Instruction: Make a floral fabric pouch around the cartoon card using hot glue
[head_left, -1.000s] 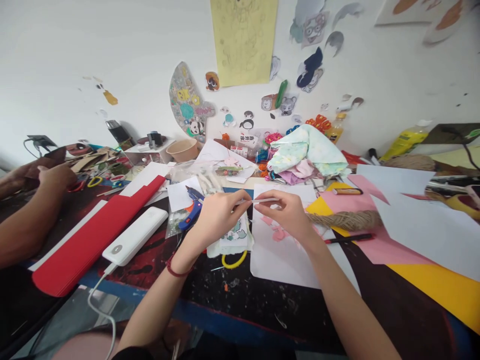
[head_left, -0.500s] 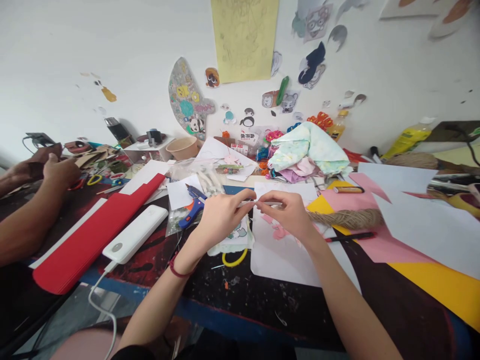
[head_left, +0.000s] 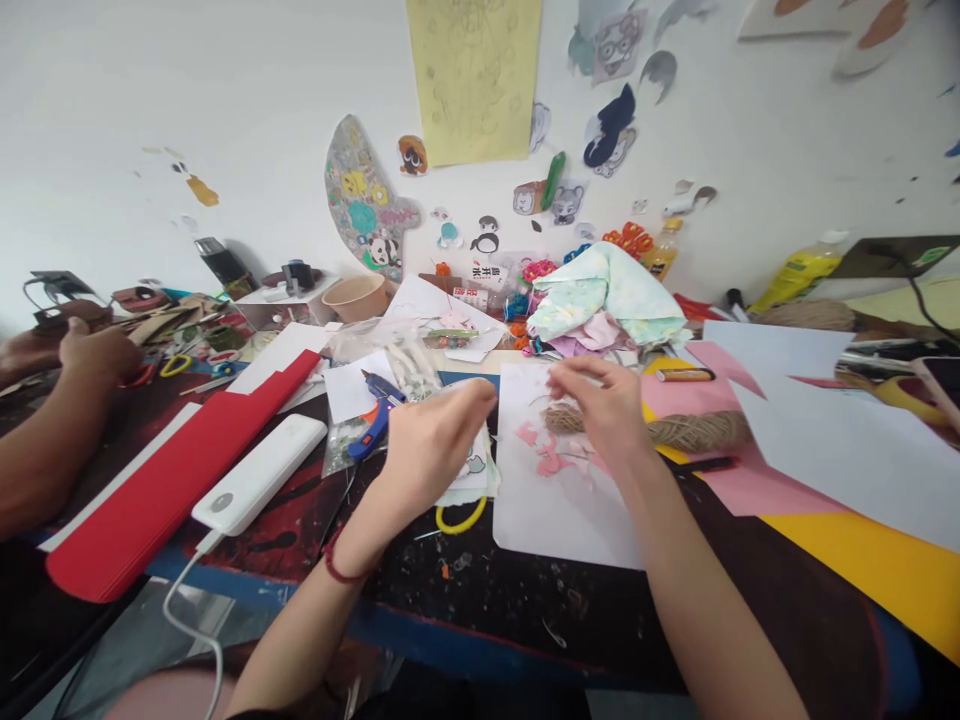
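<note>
My left hand point(head_left: 439, 440) is closed, its fingertips pressed together; what it holds, if anything, is hidden behind the fingers. A blue hot glue gun point(head_left: 375, 425) lies just left of it. Below it are a yellow scissor handle point(head_left: 461, 517) and a small printed picture point(head_left: 476, 465). My right hand point(head_left: 607, 410) hovers over a white paper sheet point(head_left: 555, 530), thumb and fingers curled in a pinch; anything in it is too small to make out. Pink paper scraps point(head_left: 551, 460) lie on that sheet. A twine bundle point(head_left: 701, 430) passes behind my right wrist.
A red folded strip point(head_left: 180, 480) and a white power bank point(head_left: 259, 475) with a cable lie to the left. Another person's hands point(head_left: 94, 350) work at the far left. Patterned cloth point(head_left: 611, 295) is heaped at the back; yellow card point(head_left: 877, 580) lies right.
My hands have drawn apart from the thin pale piece they held between their fingertips. My right hand has moved up and right; my left has turned. The view has shifted slightly.
</note>
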